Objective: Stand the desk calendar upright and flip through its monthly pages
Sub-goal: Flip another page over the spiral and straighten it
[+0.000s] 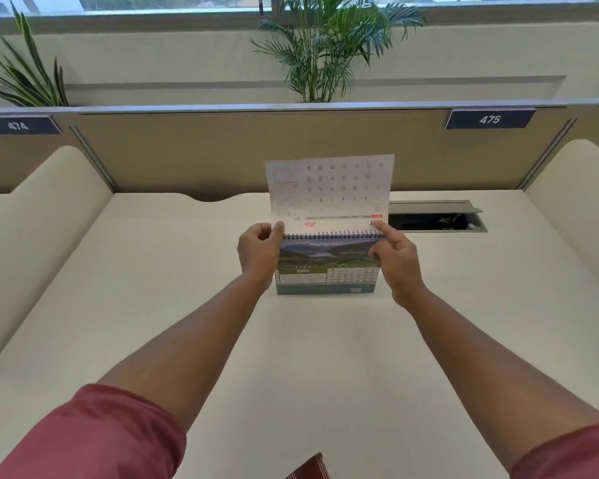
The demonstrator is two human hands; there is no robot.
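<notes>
Upright, calendar (325, 264) between both hands' fingers (278, 233).

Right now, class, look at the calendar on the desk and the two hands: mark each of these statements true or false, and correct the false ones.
1. The calendar lies flat on the desk. False: it stands upright.
2. The page facing the camera reads MAY. True.
3. A page is lifted above the spiral binding, its print upside down. True.
4. Only the right hand touches the calendar. False: the left hand grips its upper left corner too.
5. The sign on the partition to the right reads 480. False: it reads 475.
</notes>
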